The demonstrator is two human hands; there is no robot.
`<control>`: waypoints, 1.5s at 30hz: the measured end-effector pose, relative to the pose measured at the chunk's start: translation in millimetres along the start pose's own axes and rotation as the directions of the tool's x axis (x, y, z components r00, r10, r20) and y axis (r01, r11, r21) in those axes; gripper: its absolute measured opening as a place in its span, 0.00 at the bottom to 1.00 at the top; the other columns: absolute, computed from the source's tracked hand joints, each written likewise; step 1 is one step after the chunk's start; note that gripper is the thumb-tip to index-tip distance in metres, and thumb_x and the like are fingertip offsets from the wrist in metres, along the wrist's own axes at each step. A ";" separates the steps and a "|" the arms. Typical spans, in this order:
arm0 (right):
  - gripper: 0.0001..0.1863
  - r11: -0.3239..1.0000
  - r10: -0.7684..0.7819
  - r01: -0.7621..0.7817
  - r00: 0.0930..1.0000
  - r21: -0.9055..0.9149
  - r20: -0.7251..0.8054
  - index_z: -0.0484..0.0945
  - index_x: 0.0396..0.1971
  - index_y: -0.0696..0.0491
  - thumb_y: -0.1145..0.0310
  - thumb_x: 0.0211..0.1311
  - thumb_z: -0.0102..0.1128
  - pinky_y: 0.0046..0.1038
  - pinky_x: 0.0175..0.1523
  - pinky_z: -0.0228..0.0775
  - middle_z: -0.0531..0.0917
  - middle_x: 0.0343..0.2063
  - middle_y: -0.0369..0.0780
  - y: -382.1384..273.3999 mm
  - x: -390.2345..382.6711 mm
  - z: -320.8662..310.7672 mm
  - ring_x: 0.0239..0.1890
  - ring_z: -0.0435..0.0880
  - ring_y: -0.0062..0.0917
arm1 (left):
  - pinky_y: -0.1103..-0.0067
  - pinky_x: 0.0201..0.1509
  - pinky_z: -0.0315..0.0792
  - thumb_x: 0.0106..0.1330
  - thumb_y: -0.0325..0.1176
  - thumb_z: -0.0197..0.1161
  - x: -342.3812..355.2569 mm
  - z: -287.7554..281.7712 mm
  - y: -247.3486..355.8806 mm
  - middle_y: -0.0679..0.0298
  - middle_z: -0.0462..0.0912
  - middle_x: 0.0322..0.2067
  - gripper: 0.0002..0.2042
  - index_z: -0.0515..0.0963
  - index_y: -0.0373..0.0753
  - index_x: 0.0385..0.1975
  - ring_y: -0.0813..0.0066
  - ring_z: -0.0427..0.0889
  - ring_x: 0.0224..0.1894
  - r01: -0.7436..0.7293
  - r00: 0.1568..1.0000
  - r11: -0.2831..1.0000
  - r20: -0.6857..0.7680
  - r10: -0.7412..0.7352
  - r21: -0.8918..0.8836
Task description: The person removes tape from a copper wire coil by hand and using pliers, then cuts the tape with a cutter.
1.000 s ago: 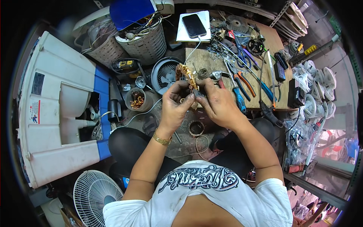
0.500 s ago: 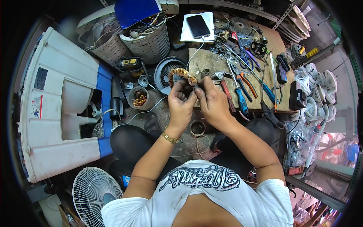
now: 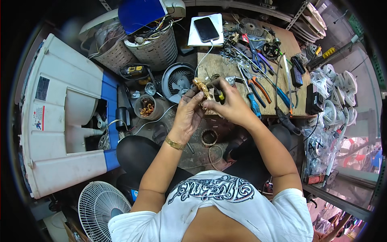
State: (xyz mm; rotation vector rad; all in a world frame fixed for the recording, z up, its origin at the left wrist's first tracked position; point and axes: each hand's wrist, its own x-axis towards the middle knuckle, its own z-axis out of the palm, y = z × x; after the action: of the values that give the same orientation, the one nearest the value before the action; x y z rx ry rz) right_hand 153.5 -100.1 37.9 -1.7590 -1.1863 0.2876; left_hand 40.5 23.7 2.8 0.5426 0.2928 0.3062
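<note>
Both hands are raised in front of me around a motor stator with copper windings (image 3: 200, 85), which is tilted so that I see it mostly edge-on. My left hand (image 3: 188, 115) grips its lower left side, the fingers curled behind it. On the other side my right hand (image 3: 231, 103) is closed with thumb and fingertips against the windings; its hidden fingers leave their exact grip unclear. A small yellow piece (image 3: 221, 97) shows beside the right fingers. On the floor below stands a bare ring-shaped core (image 3: 209, 138).
A tub of copper winding scraps (image 3: 148, 109) and a round fan-like housing (image 3: 177, 78) stand left of my hands. To the right, a wooden board (image 3: 246, 66) carries pliers (image 3: 260, 88), a blue-handled screwdriver (image 3: 254, 105) and a phone (image 3: 206, 30). White plastic parts (image 3: 338, 94) pile up farther right.
The stator has turned from showing its ring face to nearly edge-on. My right hand has shifted slightly right with its fingers more spread, and the left hand has rolled, showing more palm.
</note>
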 end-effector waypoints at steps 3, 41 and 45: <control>0.19 0.994 0.013 -0.010 1.000 -0.112 0.023 0.72 0.35 0.63 0.63 0.56 0.68 0.37 0.41 0.71 0.82 0.32 0.51 -6.0 1.0 -8.3 0.36 0.81 0.47 | 0.77 0.49 0.79 0.65 0.26 0.63 -1.9 0.5 1.2 0.62 0.82 0.45 0.15 0.74 0.34 0.51 0.74 0.82 0.44 0.008 0.998 1.000 -0.059 -0.007 0.015; 0.23 0.991 0.022 -0.026 0.999 0.132 0.029 0.55 0.59 0.57 0.63 0.72 0.48 0.41 0.50 0.71 0.77 0.45 0.56 -16.8 -6.4 11.2 0.46 0.79 0.54 | 0.78 0.54 0.74 0.64 0.21 0.61 -6.3 21.7 -15.7 0.62 0.78 0.45 0.17 0.70 0.35 0.53 0.75 0.79 0.46 -0.535 0.837 0.822 -0.012 0.547 0.198; 0.25 0.996 -0.042 0.045 0.998 0.072 -0.044 0.53 0.61 0.55 0.64 0.71 0.50 0.43 0.46 0.72 0.78 0.43 0.54 -15.0 -6.5 20.0 0.43 0.79 0.54 | 0.78 0.52 0.75 0.64 0.21 0.62 -8.1 17.9 -16.5 0.62 0.79 0.44 0.17 0.70 0.34 0.52 0.76 0.80 0.44 -0.543 0.823 0.793 -0.015 0.568 0.276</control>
State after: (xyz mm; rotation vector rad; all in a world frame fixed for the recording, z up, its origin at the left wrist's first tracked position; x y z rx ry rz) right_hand 128.7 -92.9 37.8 -1.6661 -1.1681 0.2635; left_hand 42.7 -0.8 10.0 0.8771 0.2635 0.8833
